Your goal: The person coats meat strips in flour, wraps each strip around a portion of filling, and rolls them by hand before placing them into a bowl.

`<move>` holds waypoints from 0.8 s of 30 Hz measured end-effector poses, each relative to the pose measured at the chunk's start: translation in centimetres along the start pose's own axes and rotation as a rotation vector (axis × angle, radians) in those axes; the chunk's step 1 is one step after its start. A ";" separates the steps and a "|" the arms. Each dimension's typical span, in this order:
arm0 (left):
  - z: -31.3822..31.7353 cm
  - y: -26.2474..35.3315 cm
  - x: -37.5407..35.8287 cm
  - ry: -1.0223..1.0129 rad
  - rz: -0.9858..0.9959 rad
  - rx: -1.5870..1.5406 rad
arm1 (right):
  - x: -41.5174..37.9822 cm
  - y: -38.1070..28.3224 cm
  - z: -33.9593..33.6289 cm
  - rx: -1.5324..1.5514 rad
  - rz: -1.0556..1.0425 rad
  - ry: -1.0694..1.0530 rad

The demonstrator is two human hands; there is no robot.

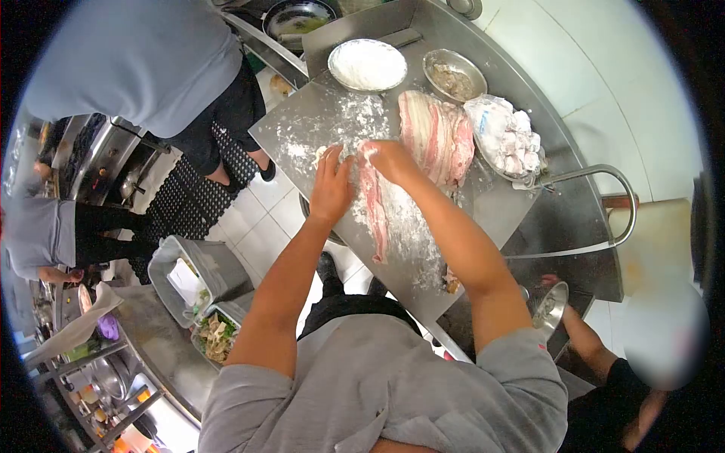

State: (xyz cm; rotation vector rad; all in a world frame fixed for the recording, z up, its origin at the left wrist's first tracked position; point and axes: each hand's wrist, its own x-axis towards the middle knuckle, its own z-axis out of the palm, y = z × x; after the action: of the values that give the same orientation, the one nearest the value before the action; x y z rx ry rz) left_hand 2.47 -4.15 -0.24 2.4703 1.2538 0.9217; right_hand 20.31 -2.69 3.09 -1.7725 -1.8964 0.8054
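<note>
On the floured steel counter, a long strip of raw meat lies lengthwise toward me. My right hand is closed on the far end of this strip. Just left of it my left hand rests over a whitish floury piece, its fingers slightly bent; whether it grips anything is hidden. Several more meat strips lie side by side to the right of my right hand. Behind them stand a bowl of white flour and a metal bowl with a greyish mixture.
Floury chunks with a plastic bag fill a bowl at the right, near a curved metal pipe. A co-worker stands at the upper left, another below. At the lower right a person's arm is beside a metal bowl. Bins stand left.
</note>
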 end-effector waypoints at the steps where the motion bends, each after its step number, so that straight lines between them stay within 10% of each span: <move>1: 0.0 0.0 0.0 -0.003 -0.004 -0.013 | 1.3 1.2 1.0 -0.031 -0.009 0.004; 24: 0.0 0.4 0.0 -0.034 -0.048 -0.026 | -10.7 -0.5 4.2 0.049 -0.198 0.226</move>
State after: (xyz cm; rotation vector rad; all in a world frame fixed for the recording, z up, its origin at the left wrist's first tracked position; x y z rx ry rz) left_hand 2.70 -4.33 -0.02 2.4147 1.2756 0.8753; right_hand 18.23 -13.84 1.24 -1.5457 -1.8489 0.5515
